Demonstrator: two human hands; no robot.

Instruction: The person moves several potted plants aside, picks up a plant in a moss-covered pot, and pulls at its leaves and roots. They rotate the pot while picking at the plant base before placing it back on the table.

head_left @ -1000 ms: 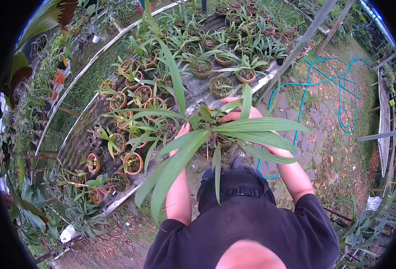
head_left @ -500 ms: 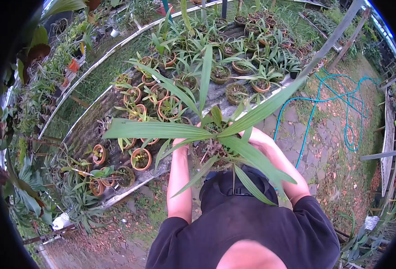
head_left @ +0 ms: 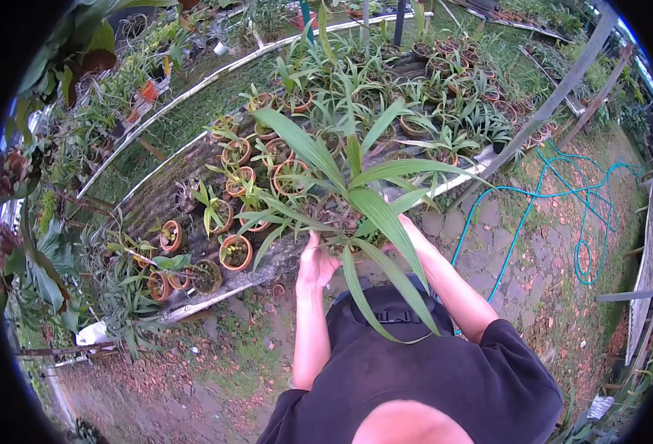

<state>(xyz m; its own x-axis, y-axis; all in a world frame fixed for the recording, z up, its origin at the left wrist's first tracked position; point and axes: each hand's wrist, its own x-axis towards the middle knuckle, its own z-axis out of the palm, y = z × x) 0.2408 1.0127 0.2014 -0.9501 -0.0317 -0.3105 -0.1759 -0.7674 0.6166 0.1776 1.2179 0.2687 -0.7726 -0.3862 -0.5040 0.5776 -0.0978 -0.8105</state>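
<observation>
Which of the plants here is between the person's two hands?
The large, long-leaved plant in the middle, with the left hand and right hand on either side; the smaller clay-potted plants sit on the bench instead.

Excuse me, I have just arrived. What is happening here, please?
A person has both hands at a long-leaved plant, beside a bench with many pots. The left hand is at its left side; the right hand is at its right, partly behind leaves. The leaves hide its base, so I cannot tell whether it rests on anything.
</observation>
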